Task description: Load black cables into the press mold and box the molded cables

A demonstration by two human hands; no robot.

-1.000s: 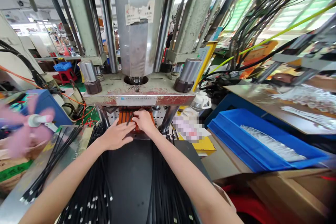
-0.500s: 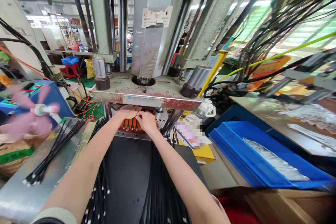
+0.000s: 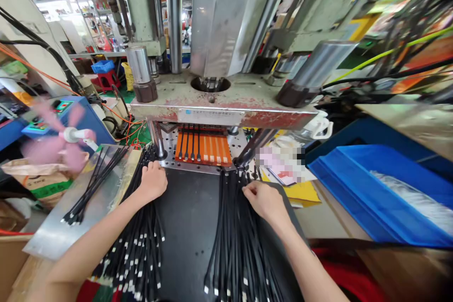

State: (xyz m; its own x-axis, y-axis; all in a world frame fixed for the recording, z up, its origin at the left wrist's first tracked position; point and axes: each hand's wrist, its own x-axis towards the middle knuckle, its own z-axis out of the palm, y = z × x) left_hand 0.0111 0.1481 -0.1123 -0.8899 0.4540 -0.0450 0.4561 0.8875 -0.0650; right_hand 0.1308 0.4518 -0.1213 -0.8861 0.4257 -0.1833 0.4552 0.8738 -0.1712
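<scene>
My left hand (image 3: 154, 181) is curled closed at the upper end of the left bundle of black cables (image 3: 143, 245); whatever lies in its fingers is hidden. The fingertips of my right hand (image 3: 265, 198) pinch a black cable at the side of the right bundle of black cables (image 3: 231, 236). Both bundles lie lengthwise on a black work surface (image 3: 187, 226), with pale connector ends towards me. Beyond them, an orange mould plate (image 3: 212, 144) sits under the press. Several black cables lie side by side in its left slots, while pale strips show in the right ones.
The press's heavy plate (image 3: 219, 115) hangs over the mould, between steel posts. More black cables (image 3: 95, 184) rest on a metal sheet at left, near a spinning pink fan (image 3: 69, 134). Papers (image 3: 281, 165) and a blue tray (image 3: 382, 184) are at right.
Both hands have come back from the orange mould plate and moved apart, left hand to the left bundle, right hand to the right bundle. The view has shifted, exposing the plate.
</scene>
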